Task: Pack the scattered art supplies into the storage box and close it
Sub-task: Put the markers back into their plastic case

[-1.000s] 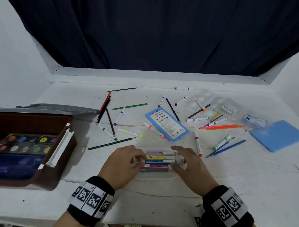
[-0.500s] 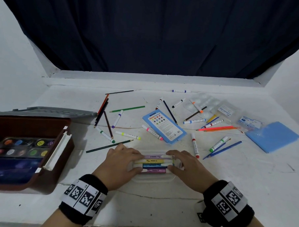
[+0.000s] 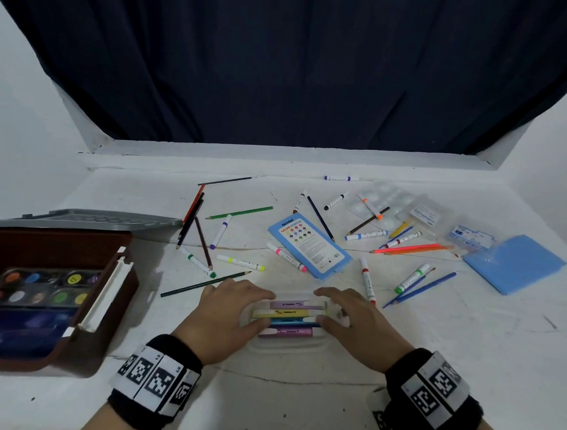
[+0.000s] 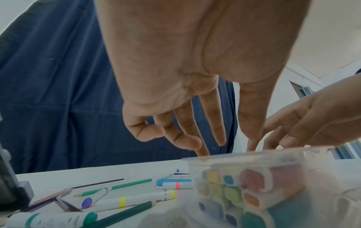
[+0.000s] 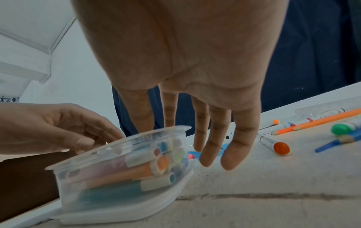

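While fingertips (image 4: 203, 152) touch its lid, clear case (image 3: 289, 343) lies between both hands.

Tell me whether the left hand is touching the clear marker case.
Touching. In the head view the left hand has its thumb against the near left end of the clear marker case and its fingers over the far left corner.

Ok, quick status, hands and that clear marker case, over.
Left hand and right hand both on the clear marker case, one at each end. Case on the table, not yet in the storage box. Markers and pencils scattered beyond.
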{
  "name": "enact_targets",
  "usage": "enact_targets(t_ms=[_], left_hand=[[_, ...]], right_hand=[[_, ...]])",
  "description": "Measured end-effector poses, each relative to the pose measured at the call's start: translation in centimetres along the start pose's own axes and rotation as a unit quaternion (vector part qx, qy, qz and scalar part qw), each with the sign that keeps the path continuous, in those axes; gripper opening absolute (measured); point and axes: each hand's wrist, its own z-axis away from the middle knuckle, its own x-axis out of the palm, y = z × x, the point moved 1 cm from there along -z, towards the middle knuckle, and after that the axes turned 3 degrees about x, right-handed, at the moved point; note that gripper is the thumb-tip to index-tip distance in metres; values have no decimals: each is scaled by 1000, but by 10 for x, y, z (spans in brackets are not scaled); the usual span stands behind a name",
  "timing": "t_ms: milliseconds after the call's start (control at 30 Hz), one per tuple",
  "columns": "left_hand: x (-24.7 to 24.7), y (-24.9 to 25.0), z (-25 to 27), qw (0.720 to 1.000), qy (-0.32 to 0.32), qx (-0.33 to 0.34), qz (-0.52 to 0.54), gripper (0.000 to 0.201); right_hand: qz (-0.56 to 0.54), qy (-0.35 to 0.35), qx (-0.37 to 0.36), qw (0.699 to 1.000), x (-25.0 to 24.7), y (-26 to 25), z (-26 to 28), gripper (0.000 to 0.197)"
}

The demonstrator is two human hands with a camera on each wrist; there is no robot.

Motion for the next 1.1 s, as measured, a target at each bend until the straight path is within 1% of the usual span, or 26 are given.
enact_targets(t_ms=[33, 67, 167, 200, 267, 333, 400, 533, 633, 767, 833, 933, 1000, 1100], left_hand=[[0, 2, 0, 1000, 18, 7, 14, 60], [-1, 4, 0, 999, 41, 16, 28, 57], [-7, 20, 1, 987, 129, 45, 90, 36], [-10, 28, 0, 980, 149, 51, 120, 30], [-14, 45, -4, 970, 165, 54, 172, 22], [-14, 60, -10, 964, 166, 52, 201, 16], [-13, 75, -17, 960, 166, 54, 220, 13], [-8, 108, -35, 947, 165, 70, 266, 9], [-4, 130, -54, 946, 167, 78, 265, 8], [5, 165, -84, 940, 195, 66, 271, 7], [10, 185, -100, 939, 198, 53, 277, 7], [21, 215, -133, 948, 177, 39, 262, 12], [31, 232, -161, 955, 158, 38, 247, 15], [53, 255, -218, 973, 122, 54, 190, 22]], right_hand=[[-4, 8, -3, 1000, -1, 0, 0, 40], [-13, 18, -9, 1000, -3, 0, 1, 39], [-40, 47, -19, 998, -8, 2, 6, 36], [-46, 59, -18, 997, -11, 3, 8, 35], [-56, 96, -14, 994, -16, 7, 13, 33], [-76, 141, -22, 987, -23, 13, 19, 27], [-94, 171, -34, 980, -30, 22, 27, 20], [-105, 185, -31, 977, -53, 48, 40, 17], [-101, 195, -25, 975, -80, 79, 40, 17], [-59, 213, -26, 975, -125, 131, 28, 16], [-32, 223, -21, 974, -151, 160, 21, 14], [11, 231, -3, 973, -189, 209, 11, 12], [35, 232, 14, 972, -211, 241, 5, 14], [56, 218, 74, 972, -233, 285, -3, 23]])
